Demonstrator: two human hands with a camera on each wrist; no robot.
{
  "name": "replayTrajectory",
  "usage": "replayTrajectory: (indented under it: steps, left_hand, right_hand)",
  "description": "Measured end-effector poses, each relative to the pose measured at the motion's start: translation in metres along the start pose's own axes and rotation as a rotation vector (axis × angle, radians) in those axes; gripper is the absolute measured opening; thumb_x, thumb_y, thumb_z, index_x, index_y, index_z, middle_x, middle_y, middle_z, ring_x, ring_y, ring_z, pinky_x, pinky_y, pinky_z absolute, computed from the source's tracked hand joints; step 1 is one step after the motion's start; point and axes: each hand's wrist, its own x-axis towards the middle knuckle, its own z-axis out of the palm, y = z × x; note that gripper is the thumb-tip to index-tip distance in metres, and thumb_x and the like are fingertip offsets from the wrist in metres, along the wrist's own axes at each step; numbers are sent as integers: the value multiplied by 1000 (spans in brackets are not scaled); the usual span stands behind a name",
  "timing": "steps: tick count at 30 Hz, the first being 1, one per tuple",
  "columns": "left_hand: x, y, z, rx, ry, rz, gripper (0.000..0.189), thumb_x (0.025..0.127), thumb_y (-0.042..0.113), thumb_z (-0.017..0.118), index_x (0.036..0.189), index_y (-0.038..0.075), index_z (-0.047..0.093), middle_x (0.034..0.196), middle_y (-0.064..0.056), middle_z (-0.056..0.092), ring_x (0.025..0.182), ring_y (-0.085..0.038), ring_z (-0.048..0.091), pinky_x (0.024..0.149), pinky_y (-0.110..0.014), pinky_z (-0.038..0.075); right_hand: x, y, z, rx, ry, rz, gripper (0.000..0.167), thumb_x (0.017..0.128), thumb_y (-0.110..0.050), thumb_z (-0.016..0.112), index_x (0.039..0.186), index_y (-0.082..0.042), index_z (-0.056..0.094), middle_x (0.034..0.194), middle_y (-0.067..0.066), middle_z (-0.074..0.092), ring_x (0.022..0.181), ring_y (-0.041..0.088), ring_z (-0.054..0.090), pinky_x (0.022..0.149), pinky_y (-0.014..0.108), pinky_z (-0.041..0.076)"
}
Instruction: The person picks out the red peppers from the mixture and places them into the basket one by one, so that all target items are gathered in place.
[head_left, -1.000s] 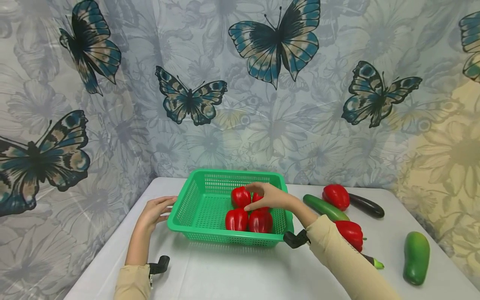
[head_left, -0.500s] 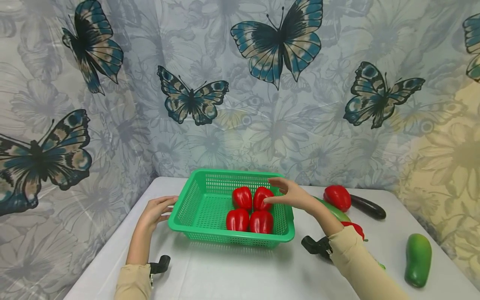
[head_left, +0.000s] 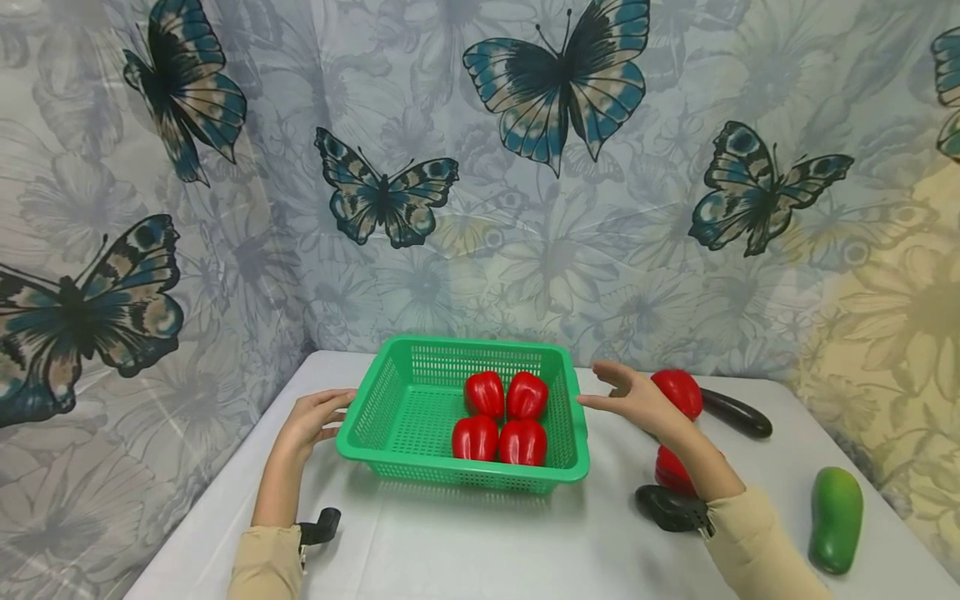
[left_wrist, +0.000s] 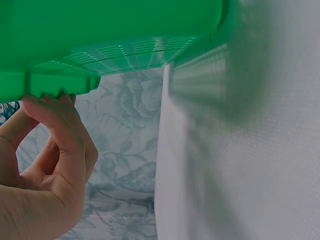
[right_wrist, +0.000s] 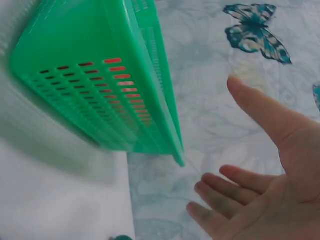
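A green plastic basket (head_left: pixel 457 471) stands on the white table with several red bell peppers (head_left: pixel 522 442) grouped in its right half. My left hand (head_left: pixel 306 421) is at its left side, fingertips touching the rim; the left wrist view shows the bent fingers (left_wrist: pixel 67 125) against the rim's edge. To the right of the basket, my right hand (head_left: pixel 637 407) hovers with thumb and fingers spread apart and nothing between them. In the right wrist view, that hand (right_wrist: pixel 270 185) is apart from the basket wall (right_wrist: pixel 90 85).
Right of the basket lie two more red bell peppers (head_left: pixel 678 390), partly behind the right hand and arm. A dark eggplant (head_left: pixel 738 414) lies behind them. A green cucumber-like vegetable (head_left: pixel 836 521) is near the right table edge. Butterfly-patterned cloth (head_left: pixel 525 275) hangs behind the table.
My right hand has moved right, from above the peppers in the basket to beyond its right rim. The left hand stays at the left rim. All the peppers in the basket are now uncovered.
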Motion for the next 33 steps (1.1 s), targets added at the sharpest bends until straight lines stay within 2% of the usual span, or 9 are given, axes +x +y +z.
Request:
replayTrajectory:
  steps: [8,13,19,27,33]
  left_hand:
    - [-1,1,0,-1,2,-3,50,96,34,62,134,1,57,105,5,68,87,-7,66,82,-30,57]
    - [-1,1,0,-7,0,-7,48,97,32,62,134,1,57,101,8,68,86,-7,65,81,-30,57]
    - [-1,1,1,-20,-2,-15,51,95,34,64,133,1,58,99,7,67,84,-7,65,78,-28,57]
    - [-1,0,0,-20,-16,-9,53,95,34,63,135,0,55,100,7,67,84,-6,65,77,-27,57]
    - [0,0,0,-16,-6,-2,48,97,31,61,134,0,56,100,7,68,83,-6,65,77,-27,57]
  right_hand:
    - [-21,13,-11,-72,83,59,91,87,-51,68,150,2,29,152,25,37,140,46,35,106,60,41]
    - [-35,21,-16,-61,110,130,96,88,-53,67,150,6,25,152,28,34,140,46,33,108,59,39]
    - [-51,33,-26,-100,117,202,98,89,-55,63,151,8,21,153,32,28,139,50,29,108,64,35]
    - [-66,50,-38,-151,106,270,98,91,-55,60,149,11,19,150,37,25,136,55,26,102,69,36]
    - [-72,65,-42,-161,93,322,102,90,-54,61,148,16,16,149,40,22,135,56,26,103,68,38]
